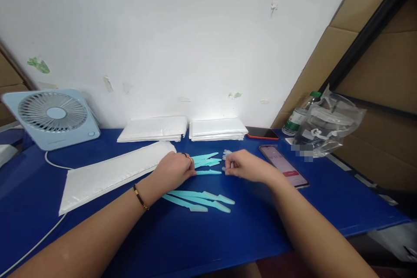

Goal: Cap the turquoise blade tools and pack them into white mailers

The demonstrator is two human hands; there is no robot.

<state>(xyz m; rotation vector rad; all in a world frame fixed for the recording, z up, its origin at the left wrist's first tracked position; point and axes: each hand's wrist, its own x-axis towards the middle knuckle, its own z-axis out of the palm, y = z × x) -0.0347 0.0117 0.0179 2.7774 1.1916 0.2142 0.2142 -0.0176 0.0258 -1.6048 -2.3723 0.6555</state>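
Note:
My left hand point(177, 167) is closed on the handle of a turquoise eyebrow razor point(210, 172), whose blade end points right. Facing that tip, my right hand point(239, 166) pinches a small clear plastic cap point(224, 169); I cannot tell whether cap and razor touch. More clear caps point(226, 153) lie just beyond my right fingertips. Several turquoise razors point(206, 162) lie in a loose pile behind the held one, partly hidden by my left hand. Nearer me, a fanned group of razors point(202, 200) rests on the blue table point(182, 243), with blade ends to the right.
A long white padded packet point(114, 176) lies left, before two white stacks point(153, 128) point(217, 128) at the wall. A blue fan point(56, 115) stands far left. At right are a lit phone point(283, 165), a dark phone point(262, 133), a bottle point(298, 115) and a bagged cup point(329, 124).

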